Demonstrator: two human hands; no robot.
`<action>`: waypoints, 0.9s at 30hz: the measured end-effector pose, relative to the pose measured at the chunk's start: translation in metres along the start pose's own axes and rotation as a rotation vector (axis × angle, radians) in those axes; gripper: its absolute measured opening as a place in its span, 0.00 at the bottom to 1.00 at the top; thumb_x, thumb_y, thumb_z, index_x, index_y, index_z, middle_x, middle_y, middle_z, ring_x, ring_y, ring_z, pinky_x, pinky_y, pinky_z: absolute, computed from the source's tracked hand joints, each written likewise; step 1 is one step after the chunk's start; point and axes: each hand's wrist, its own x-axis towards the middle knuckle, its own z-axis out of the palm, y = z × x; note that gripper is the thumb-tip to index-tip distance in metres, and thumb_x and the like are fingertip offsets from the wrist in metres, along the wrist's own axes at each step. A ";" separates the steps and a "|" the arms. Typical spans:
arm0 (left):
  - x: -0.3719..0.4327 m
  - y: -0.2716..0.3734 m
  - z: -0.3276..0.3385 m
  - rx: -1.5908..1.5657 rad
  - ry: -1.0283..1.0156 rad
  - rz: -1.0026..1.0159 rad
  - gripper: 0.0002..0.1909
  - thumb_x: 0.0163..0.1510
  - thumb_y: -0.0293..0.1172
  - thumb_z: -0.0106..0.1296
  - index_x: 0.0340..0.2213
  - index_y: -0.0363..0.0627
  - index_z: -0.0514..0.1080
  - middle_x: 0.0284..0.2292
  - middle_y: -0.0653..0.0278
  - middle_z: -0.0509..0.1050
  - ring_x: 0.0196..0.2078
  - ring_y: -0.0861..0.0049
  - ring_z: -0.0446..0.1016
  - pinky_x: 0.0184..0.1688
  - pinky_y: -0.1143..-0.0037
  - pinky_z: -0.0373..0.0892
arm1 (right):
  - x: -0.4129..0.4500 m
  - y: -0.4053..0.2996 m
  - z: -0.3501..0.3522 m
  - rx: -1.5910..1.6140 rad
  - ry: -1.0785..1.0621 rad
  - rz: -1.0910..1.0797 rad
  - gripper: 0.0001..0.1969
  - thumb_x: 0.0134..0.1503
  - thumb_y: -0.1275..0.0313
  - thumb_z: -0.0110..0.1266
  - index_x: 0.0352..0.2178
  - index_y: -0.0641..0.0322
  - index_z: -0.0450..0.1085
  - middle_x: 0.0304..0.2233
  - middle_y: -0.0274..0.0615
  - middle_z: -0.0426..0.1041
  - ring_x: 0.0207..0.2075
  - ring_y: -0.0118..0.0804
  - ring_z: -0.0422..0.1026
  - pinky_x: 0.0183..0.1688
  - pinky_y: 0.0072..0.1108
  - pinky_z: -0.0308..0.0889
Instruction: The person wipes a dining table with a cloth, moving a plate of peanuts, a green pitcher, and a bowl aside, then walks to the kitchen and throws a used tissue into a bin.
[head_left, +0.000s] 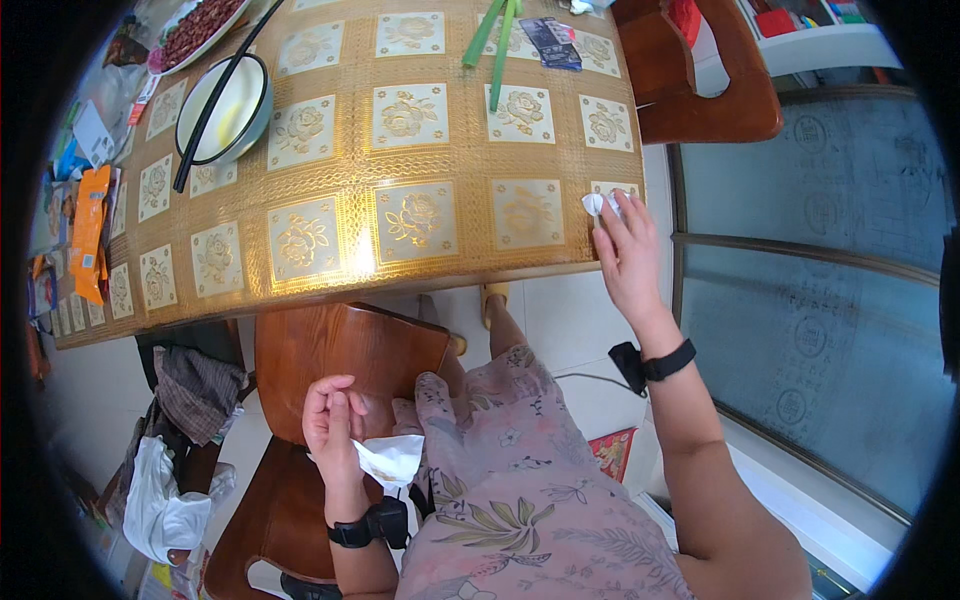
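My right hand (628, 259) reaches to the right-hand edge of the table, fingertips on a crumpled white tissue (594, 204) against the tablecloth (472, 169). The cloth is gold with pale rose-patterned squares. My left hand (335, 424) is lower, in front of the wooden chair, with its fingers curled. From its palm side hangs a second white tissue (391, 459) with a brownish stain; the exact grip on it is partly hidden. Black bands are strapped around both wrists.
At the table's left stand a bowl (236, 112) with black chopsticks (217, 101) across it, a plate of reddish-brown beans (199, 34) and orange packets (91, 225). Green stalks (501, 64) and dark cards (551, 43) lie farther back. A wooden chair (337, 367) stands close below the edge.
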 end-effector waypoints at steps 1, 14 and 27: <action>0.000 0.000 0.000 -0.014 0.000 -0.002 0.08 0.57 0.29 0.39 0.36 0.41 0.66 0.20 0.71 0.66 0.13 0.95 0.51 0.14 0.91 0.47 | -0.004 -0.001 0.002 -0.073 -0.009 -0.016 0.18 0.51 0.71 0.48 0.45 0.61 0.64 0.50 0.48 0.60 0.53 0.52 0.55 0.53 0.34 0.53; 0.017 0.019 0.010 -0.208 0.037 -0.031 0.10 0.58 0.33 0.38 0.36 0.41 0.64 0.16 0.71 0.60 0.12 0.92 0.51 0.13 0.89 0.47 | -0.022 -0.197 0.045 0.429 -0.209 -0.331 0.31 0.43 0.58 0.54 0.47 0.64 0.60 0.55 0.50 0.52 0.57 0.49 0.49 0.57 0.34 0.49; -0.085 -0.027 -0.020 0.025 -1.056 -0.333 0.18 0.50 0.28 0.49 0.44 0.40 0.65 0.40 0.61 0.66 0.44 0.74 0.64 0.48 0.78 0.58 | 0.058 -0.008 0.042 -0.285 0.006 0.129 0.25 0.49 0.63 0.51 0.48 0.62 0.60 0.51 0.57 0.57 0.56 0.54 0.51 0.55 0.37 0.50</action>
